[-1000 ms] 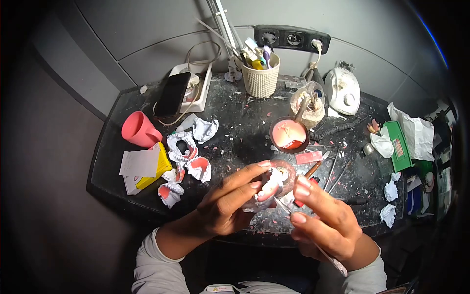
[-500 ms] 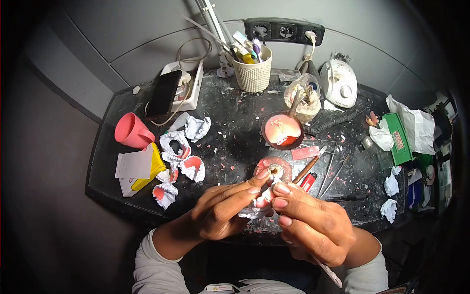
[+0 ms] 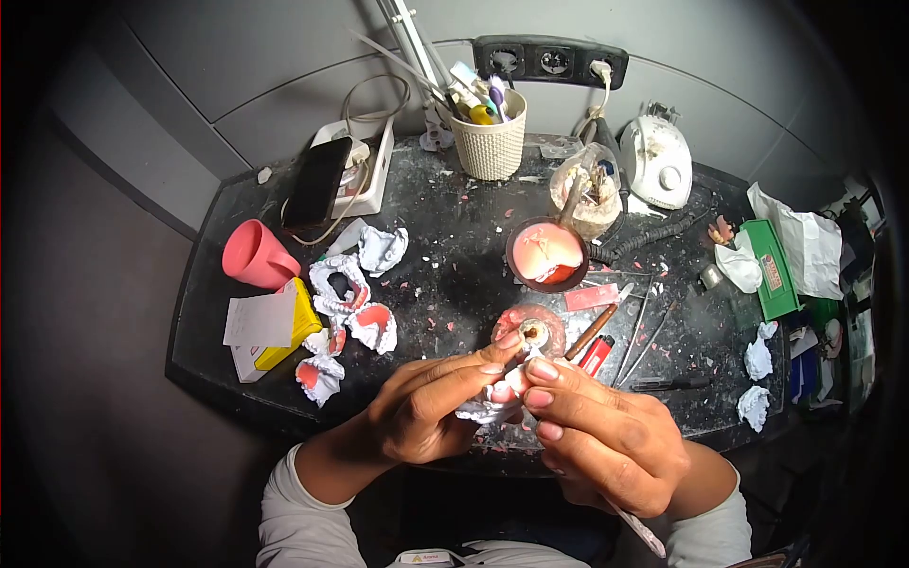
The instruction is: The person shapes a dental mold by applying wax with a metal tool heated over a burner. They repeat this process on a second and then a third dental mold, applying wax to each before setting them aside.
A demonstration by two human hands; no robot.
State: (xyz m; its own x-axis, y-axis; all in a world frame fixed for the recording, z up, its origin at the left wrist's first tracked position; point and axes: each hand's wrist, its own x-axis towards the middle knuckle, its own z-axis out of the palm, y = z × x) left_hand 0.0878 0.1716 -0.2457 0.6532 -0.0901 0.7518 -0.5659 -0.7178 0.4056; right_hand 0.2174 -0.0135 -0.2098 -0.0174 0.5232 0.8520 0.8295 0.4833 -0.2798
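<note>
Fingers of the left hand pinch the dental model over the near edge of the table, presumably for steadiness; I see the right hand holding a slim tool, fingertips at the model.

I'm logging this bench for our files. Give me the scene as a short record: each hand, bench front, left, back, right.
Left hand: holds a white dental cast
Right hand: fingertips at that cast, gripping a thin tool; its tip is hidden
Front, beyond hands: red lighter, wood-handled knife, dark pan with pink and red contents
Left: pink mug, more dental casts
Back: black phone, woven-pattern holder
Right: green box
</note>
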